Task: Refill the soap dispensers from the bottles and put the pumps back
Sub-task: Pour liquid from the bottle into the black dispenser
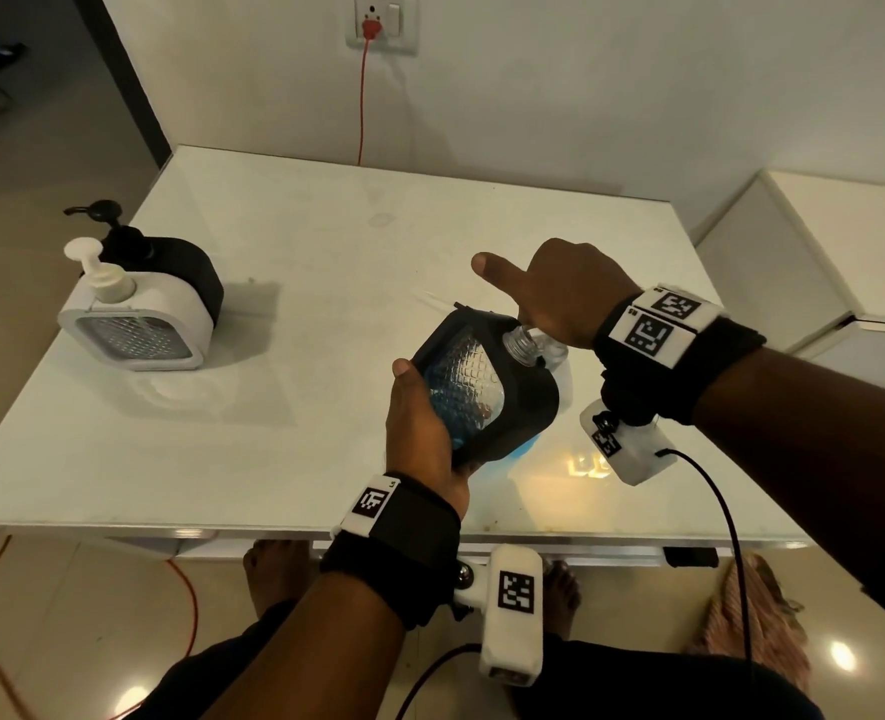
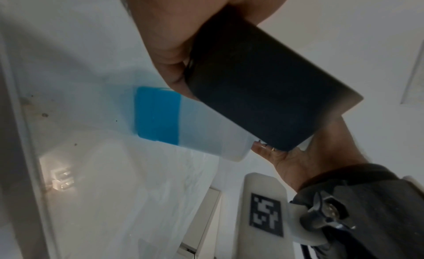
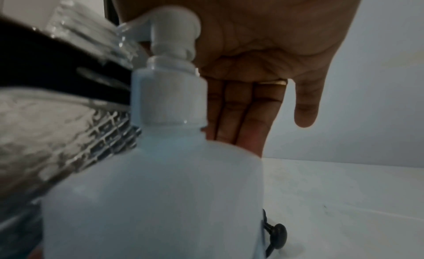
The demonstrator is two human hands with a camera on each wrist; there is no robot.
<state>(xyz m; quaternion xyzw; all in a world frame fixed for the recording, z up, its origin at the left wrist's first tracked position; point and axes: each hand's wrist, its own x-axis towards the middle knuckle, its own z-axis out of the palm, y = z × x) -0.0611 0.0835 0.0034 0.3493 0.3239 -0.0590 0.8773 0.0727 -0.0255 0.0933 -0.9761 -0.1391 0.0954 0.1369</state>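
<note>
No brand or readable wording is showing on any bottle or dispenser; the only printing is the black-and-white square codes on the wrist bands and camera housings.

Centre of the head view, the left hand (image 1: pixel 419 423) is grasping a black dispenser (image 1: pixel 487 392) by its lower end, thumb over the ribbed clear window, and is holding it tilted above the bench (image 1: pixel 326 241), its clear threaded neck pointing up and right with no pump on it. Blue liquid is showing through the window.

The right hand (image 1: pixel 554 293) is hovering at that neck, thumb stretched out to the left. In the right wrist view its fingers (image 3: pixel 243 108) are lying straight, released, behind the white pump head of a translucent refill bottle (image 3: pixel 160 181). The palm seems to be touching the pump head, though the close blur is leaving that unsure. The left wrist view is showing that bottle (image 2: pixel 183 121) standing on the bench just under the black dispenser, with a band of blue soap at its base.

At the left of the head view, near the bench's left edge, a white dispenser (image 1: pixel 133 319) and a second black one (image 1: pixel 180 272) are standing side by side, pumps fitted. Between them and the hands, and toward the far wall, bare benchtop is lying open. A red cord (image 1: pixel 361 96) is hanging from the wall socket at top centre.
</note>
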